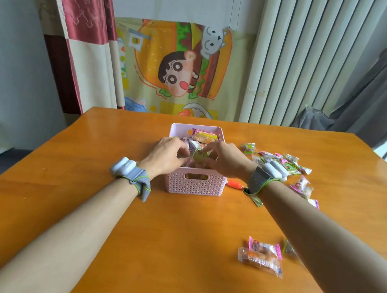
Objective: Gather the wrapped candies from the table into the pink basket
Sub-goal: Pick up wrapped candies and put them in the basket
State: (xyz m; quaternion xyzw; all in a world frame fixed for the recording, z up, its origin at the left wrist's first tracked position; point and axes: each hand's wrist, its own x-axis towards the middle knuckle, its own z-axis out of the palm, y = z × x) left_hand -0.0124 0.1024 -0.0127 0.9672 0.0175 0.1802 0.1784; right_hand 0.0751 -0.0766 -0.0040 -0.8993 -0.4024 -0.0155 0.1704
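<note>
The pink basket [194, 184] stands mid-table with several wrapped candies inside, a pink-and-yellow one [204, 136] leaning on its far wall. Both hands hover over its opening. My right hand [227, 157] pinches a green round wrapped candy [200, 155] above the basket. My left hand [167, 153] has its fingers closed on a pale wrapper right beside that candy. More wrapped candies lie in a loose pile [283, 161] to the right of the basket. Two clear-wrapped orange candies [261, 257] lie nearer me on the right, under my right forearm's edge.
The orange wooden table [123, 236] carries everything. A small orange object [234, 184] lies by the basket's right side. Curtain, cartoon cloth and a radiator stand behind the far edge. Both wrists wear grey bands with white devices.
</note>
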